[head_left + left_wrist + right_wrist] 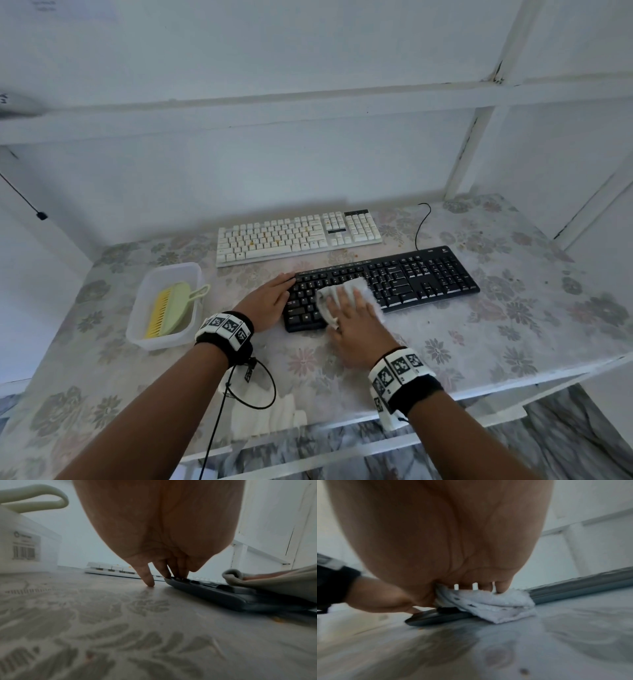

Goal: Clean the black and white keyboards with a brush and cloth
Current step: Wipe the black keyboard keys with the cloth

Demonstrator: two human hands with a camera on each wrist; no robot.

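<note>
Forearms reach in from the near edge of the table (513,308), each wrist wrapped in a black band with checkered marker tags. Right hand (356,318) is flat on the white cloth (346,291), fingers spread and straight, pressing it down onto the left half of the black keyboard (411,277). From the right wrist view the cloth (489,604) is folded in layers and bunched under the fingertips (502,588), its lower corner hanging over the keyboard's near edge (433,616) onto the tabletop. That picture is blurred, so the thumb's grip is hard to read.

Left hand (270,298) lies just beside it, flat, fingers together and straight, resting on the keyboard's left end. The left wrist view shows the fingertips (178,573) on the keyboard's far left corner (214,592), and one finger touching the floral table cover (102,615) just beside it.

Over to the left, well clear of the hands, a clear plastic tub (137,308) holds the brush (169,308), pale green body with yellow bristles, its looped handle poking over the tub's rim.

Further back sits the white keyboard (298,236), parallel to the black one and apart from it, with yellowish specks scattered on its keys. A black cable (419,222) curls up from the black keyboard's far edge. White wall and shelf frame behind.
</note>
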